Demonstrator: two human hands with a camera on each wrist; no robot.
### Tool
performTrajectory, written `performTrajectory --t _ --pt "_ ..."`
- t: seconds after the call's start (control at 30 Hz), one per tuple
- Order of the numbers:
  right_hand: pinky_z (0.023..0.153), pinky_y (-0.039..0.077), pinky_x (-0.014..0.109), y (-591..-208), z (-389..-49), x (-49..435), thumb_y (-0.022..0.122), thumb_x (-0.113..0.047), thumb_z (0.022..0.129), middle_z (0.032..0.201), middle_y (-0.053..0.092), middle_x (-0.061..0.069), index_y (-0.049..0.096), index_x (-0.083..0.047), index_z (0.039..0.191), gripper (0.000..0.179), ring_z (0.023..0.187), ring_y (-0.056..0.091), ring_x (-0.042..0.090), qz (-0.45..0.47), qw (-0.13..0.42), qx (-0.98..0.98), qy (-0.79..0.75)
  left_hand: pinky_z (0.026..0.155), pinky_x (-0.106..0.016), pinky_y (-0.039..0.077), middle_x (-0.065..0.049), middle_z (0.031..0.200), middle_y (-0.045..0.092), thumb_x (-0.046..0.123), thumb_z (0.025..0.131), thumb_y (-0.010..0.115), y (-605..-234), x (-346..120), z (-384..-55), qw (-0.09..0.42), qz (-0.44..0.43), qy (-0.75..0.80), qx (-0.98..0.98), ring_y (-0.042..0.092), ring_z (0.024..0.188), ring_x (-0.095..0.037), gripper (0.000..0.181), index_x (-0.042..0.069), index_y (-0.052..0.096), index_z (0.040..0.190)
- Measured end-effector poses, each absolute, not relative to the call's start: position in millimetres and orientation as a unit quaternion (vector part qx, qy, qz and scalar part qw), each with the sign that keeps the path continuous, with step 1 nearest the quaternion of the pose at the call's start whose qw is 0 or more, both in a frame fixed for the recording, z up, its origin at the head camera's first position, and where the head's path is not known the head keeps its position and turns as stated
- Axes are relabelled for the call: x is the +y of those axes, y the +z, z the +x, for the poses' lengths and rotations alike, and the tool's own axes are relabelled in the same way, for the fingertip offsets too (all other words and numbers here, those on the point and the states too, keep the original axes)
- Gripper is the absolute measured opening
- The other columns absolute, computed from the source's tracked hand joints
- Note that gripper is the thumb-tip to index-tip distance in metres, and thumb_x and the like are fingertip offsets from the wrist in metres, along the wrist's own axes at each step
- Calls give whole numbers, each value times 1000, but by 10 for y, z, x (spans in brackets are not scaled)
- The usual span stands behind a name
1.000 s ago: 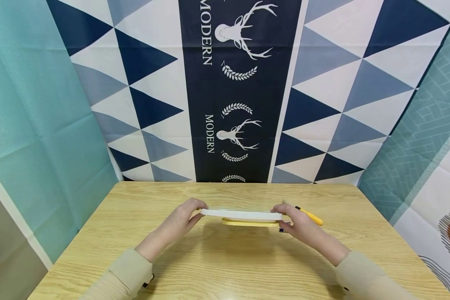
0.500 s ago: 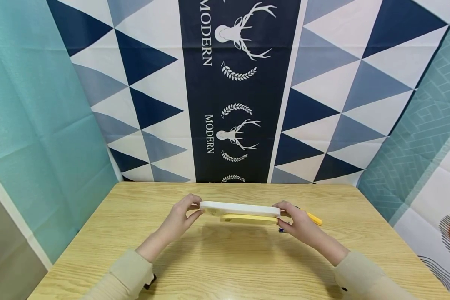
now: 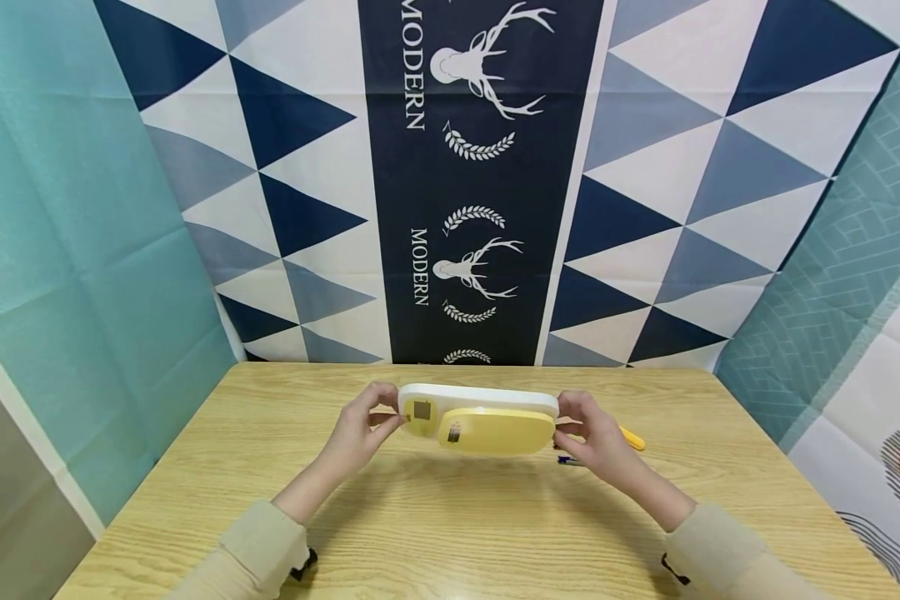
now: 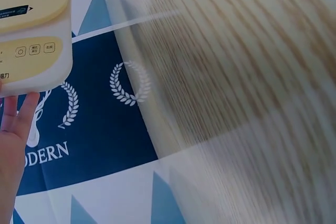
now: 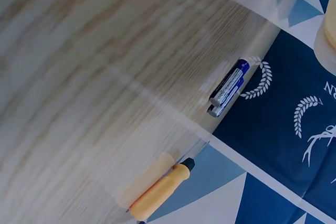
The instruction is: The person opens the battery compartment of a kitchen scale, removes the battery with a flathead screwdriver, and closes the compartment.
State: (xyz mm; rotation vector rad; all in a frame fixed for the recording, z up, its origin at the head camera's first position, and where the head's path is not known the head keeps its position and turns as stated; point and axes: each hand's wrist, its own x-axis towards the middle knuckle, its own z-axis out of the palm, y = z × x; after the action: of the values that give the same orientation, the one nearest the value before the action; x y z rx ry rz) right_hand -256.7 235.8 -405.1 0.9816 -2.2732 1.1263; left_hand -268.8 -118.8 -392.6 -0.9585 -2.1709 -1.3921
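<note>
A white kitchen scale [image 3: 551, 402] with a yellow weighing plate [image 3: 501, 432] hangs above the table in both hands, its top face tilted toward me. Its small grey display [image 3: 422, 410] is on the left end. My left hand [image 3: 358, 427] pinches that end, thumb at the front edge. In the left wrist view, fingers [image 4: 26, 114] touch the rim of the scale below its button panel [image 4: 35, 50]. My right hand [image 3: 598, 433] grips the opposite end, and the right wrist view shows only a corner of the scale there.
Two blue-and-silver batteries [image 5: 229, 86] lie side by side on the wooden table [image 3: 450, 533], near my right hand. A screwdriver with a yellow handle [image 5: 163, 190] lies farther right, partly hidden behind that hand in the head view. A patterned cloth [image 3: 465, 250] hangs behind the table.
The kitchen scale has turned from nearly edge-on to showing its yellow plate and display, and its upper edge has risen. Both hands have risen slightly with it and keep their hold.
</note>
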Motion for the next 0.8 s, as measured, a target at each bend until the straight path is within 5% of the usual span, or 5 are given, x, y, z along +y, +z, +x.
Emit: performTrajectory --t 0.53,0.8 --pt "73 54 22 -3911 -2438 2269 60 10 78 102 57 1 38 -1 117 46 92 57 6 293 133 -789 523 71 -23 55 1 92 55 13 78 66 -3985 -1219 -2758 146 -267 -552 -776 56 90 -13 32 20 52 106" --pt "70 55 24 -3934 -2469 2278 58 8 80 104 57 5 37 0 122 48 92 58 9 294 119 -772 551 68 -25 56 -11 92 57 4 78 66 -3847 -1187 -2643 123 -237 -573 -775 57 86 -22 33 9 52 107"
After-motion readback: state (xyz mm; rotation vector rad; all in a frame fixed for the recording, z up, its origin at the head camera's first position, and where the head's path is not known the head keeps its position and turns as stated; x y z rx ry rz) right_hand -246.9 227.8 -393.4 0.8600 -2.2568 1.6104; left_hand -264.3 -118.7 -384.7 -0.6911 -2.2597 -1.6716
